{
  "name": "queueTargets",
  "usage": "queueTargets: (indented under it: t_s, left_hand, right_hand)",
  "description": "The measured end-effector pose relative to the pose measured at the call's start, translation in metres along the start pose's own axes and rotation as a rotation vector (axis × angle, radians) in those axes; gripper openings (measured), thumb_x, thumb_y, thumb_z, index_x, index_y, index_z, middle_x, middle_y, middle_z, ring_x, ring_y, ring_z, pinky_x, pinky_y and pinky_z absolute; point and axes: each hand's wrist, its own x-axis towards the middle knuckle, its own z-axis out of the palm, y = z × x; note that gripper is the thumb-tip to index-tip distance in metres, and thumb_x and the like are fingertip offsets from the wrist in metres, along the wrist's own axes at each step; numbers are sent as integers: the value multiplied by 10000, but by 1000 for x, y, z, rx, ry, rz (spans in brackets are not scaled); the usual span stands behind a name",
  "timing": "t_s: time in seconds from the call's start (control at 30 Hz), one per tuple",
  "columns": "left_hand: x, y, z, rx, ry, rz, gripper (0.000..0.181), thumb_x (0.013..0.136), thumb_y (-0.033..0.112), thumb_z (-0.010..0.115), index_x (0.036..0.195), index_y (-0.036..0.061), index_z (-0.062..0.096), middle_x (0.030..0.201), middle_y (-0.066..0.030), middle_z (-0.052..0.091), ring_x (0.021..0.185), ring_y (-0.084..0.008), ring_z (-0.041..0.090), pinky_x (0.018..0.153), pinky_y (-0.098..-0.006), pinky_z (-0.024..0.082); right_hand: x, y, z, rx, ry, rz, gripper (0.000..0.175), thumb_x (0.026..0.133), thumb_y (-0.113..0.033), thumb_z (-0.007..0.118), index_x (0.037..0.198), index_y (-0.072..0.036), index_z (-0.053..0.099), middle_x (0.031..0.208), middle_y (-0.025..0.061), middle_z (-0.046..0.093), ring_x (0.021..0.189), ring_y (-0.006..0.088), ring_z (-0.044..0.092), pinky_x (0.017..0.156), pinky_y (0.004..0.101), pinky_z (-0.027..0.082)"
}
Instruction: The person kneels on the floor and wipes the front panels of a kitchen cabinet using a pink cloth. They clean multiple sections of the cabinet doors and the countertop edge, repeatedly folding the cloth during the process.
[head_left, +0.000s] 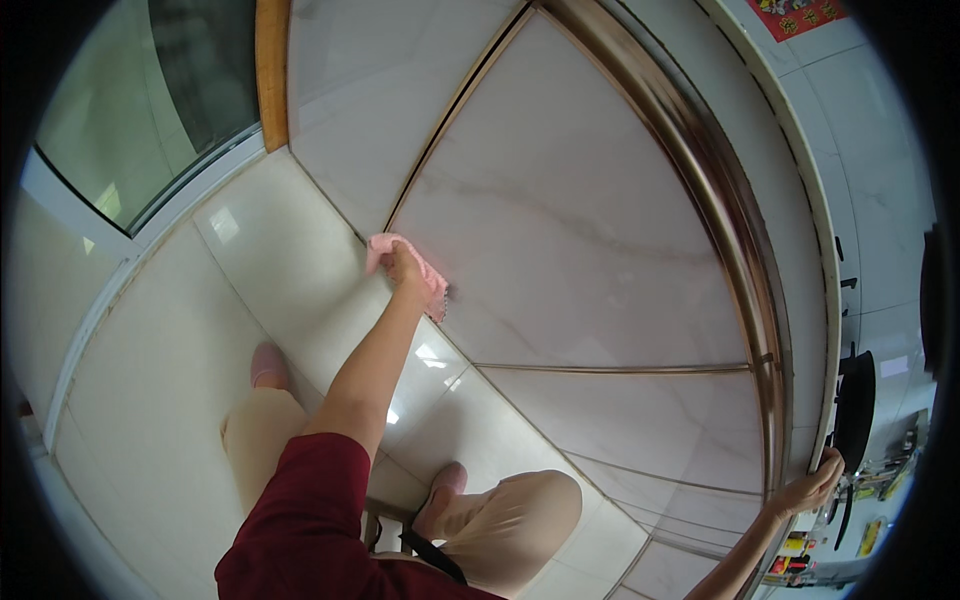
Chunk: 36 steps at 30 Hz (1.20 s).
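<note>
My left hand (406, 268) presses a pink cloth (435, 294) against the lower edge of a marble-patterned cabinet panel (585, 202), right where it meets the floor. Part of the cloth is bunched around the fingers, and some fingers are hidden by it. Far to the right, my right hand (810, 484) grips the edge of the countertop (823, 300), its fingers curled over the top. A bronze-coloured metal trim (697, 180) runs beneath the counter. Thin metal strips (615, 369) divide the panels.
A black pan (856, 409) sits on the counter beside my right hand, with bottles (795, 544) farther along. A glass sliding door (202, 75) with a white frame stands at upper left, next to a wooden post (271, 75). Glossy tiles (172, 315) cover the floor. Below me is a stool (386, 517).
</note>
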Motion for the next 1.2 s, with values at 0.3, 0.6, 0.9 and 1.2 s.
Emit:
queueTargets:
  t_s: [0.3,0.6,0.9,1.2]
  left_hand:
    - [-237,42,96,434,-253,793,661,979,505,281,1478,78,208,1532,-166,154,1415,-323,133,1130,-434,149]
    - [-337,16,154,674,-518,1898,438,963,352,447,1302,82,515,1497,-210,239,1398,-430,144,1077,-586,122]
    - [-215,-17,86,749,-337,1404,562,998,388,357,1449,58,301,1510,-246,183,1400,-449,118,1139,-522,98]
    - [-15,-68,15,615,119,801,645,990,447,286,1460,12,211,1519,-243,158,1413,-376,135,1141,-421,136]
  right_hand:
    - [0,-13,6,77,-20,-35,319,989,-238,392,831,-25,569,768,42,503,705,140,466,652,280,385]
    - [-1,-13,3,-15,3,-56,302,977,-226,402,803,-40,564,744,30,511,665,140,467,624,274,396]
    - [-1,-5,-1,-18,42,87,352,987,-308,415,844,-84,647,774,-11,567,702,102,481,615,265,395]
    - [1,-14,-3,-19,74,73,360,962,-320,387,808,-96,622,771,19,560,715,142,514,629,298,433]
